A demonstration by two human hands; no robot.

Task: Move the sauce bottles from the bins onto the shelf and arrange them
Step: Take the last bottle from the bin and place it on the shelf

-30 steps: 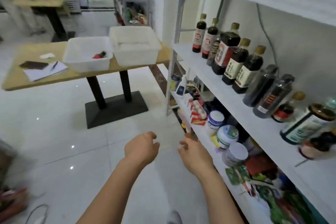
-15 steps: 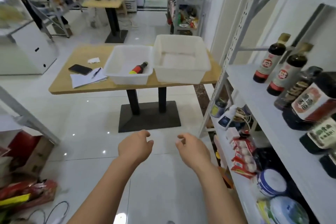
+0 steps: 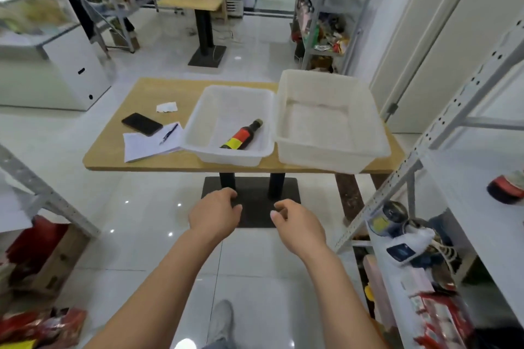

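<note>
- A wooden table [image 3: 136, 93] stands at 12 o'clock from the person. At its left end a dark phone [image 3: 141, 124] lies partly on white sheets of paper [image 3: 147, 147].
- A pen [image 3: 169, 134] rests on the sheets, its tip toward 7 o'clock.
- The left hand [image 3: 214, 217] hangs in the air in front of the table with its fingers loosely curled, holding nothing.
- The left bin [image 3: 226, 157], a translucent white tub, sits near the table's front edge, just beside the papers.
- The sauce bottle [image 3: 241, 136] lies on its side in that bin, in the near right part. It is dark with a red and yellow label, and its cap points to 1 o'clock.
- The right hand [image 3: 297, 225] floats level with the left hand and apart from it — fingers relaxed and bent, grasping nothing.
- The right bin [image 3: 320, 159], larger and taller, touches the left bin's right rim; no bottle shows inside.
- The shelf [image 3: 459, 178] runs along 3 o'clock, a white board on a perforated metal frame. A dark, red-banded object sits blurred at its far right, and cluttered packets lie on the board below.
</note>
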